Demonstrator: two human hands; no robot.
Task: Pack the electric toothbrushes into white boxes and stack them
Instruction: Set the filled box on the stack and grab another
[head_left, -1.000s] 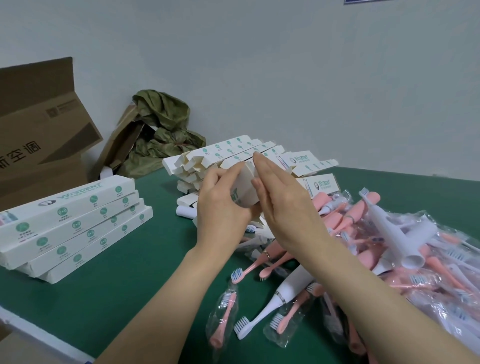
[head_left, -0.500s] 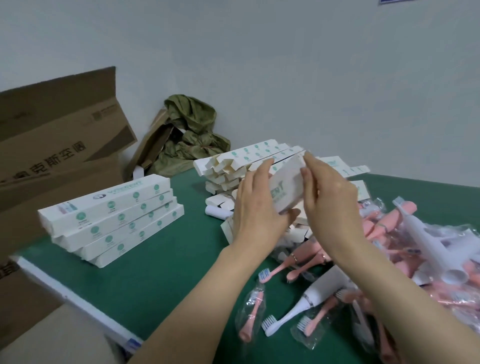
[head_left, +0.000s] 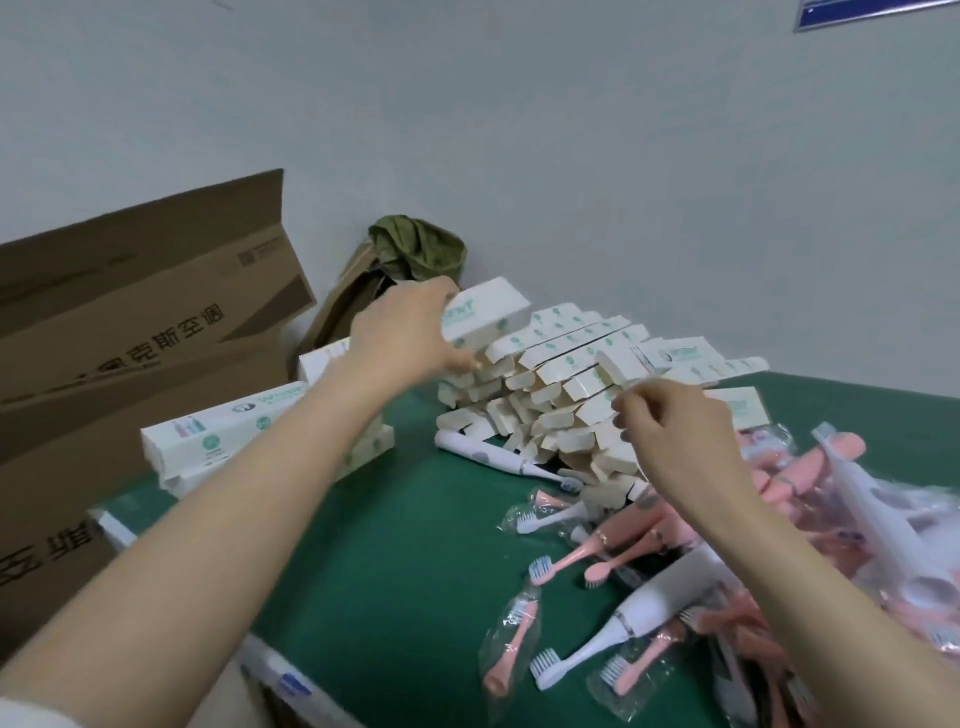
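My left hand (head_left: 410, 332) grips a closed white box (head_left: 485, 310) and holds it in the air above the table, left of the heap of empty white boxes (head_left: 566, 384). My right hand (head_left: 670, 436) hovers over the heap with its fingers loosely curled, holding nothing that I can make out. A stack of packed white boxes (head_left: 223, 431) lies at the left, partly hidden by my left forearm. Pink and white electric toothbrushes (head_left: 639, 551) and bagged brush heads lie in a pile at the right.
A green mat (head_left: 395, 561) covers the table. A large open brown carton (head_left: 130, 332) stands at the left beyond the table edge. An olive cloth (head_left: 415, 249) on cardboard sits in the back corner. One white toothbrush (head_left: 493, 457) lies alone before the heap.
My right hand has let go of the box and dropped toward the heap. My left hand has carried the box up and to the left. The view has swung left.
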